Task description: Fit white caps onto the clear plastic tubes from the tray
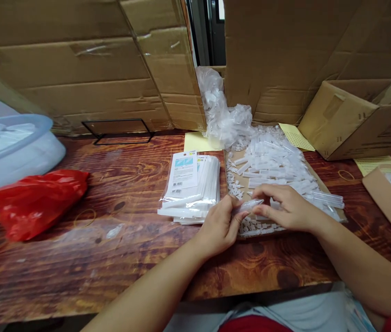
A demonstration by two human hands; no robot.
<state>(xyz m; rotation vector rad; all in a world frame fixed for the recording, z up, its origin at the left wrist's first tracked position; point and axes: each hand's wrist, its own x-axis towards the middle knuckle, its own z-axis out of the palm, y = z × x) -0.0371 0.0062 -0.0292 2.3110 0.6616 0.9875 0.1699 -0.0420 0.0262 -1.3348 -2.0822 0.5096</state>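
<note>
My left hand (221,221) is closed around a small clear plastic tube (248,206) with a tapered tip pointing right. At that tip, the thumb and bent forefinger of my right hand (283,207) close around the tube from either side. Both hands are over the near edge of a shallow cardboard tray (319,180), where many clear plastic tubes (271,161) and small white pieces (236,186) lie. Just left of the tray is a stack of clear packets (209,180) with a printed card (182,170) on top.
A red plastic bag (39,200) and a pale blue basin (48,143) stand at the left. Crumpled clear bags (231,122) sit behind the tray. At right are a cardboard box (340,120) and a tan container (385,203). A black wire stand (117,131) is at the back.
</note>
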